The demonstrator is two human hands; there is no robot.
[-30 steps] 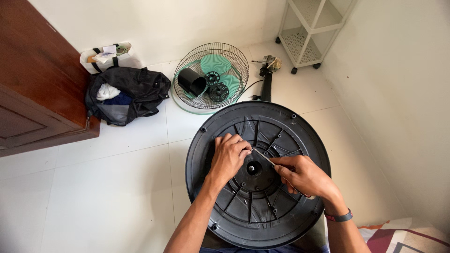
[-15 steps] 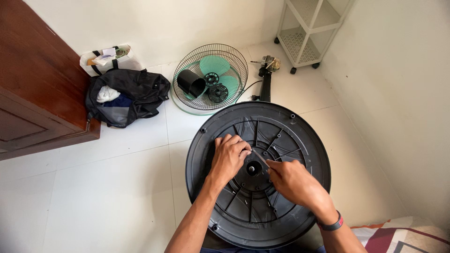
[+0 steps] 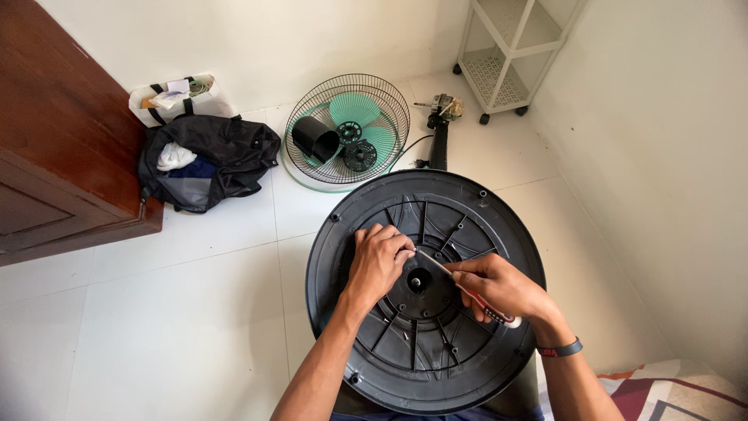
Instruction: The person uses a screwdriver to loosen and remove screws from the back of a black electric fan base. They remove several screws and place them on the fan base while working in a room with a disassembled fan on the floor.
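Screwdriver [image 3: 467, 290], red-handled, is gripped in the right hand [image 3: 499, 287], tip angled toward the hub of the round black fan base [image 3: 499, 226]. Left hand [image 3: 379, 261] rests closed-fingered on the base, just beside the hub.

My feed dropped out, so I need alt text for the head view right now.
Seen from above, the left hand presses on a round black ribbed fan base while the right hand holds a red-handled screwdriver aimed at its centre hub. Behind, on the white tiled floor, lie a wire fan guard with green blades and a black bag.
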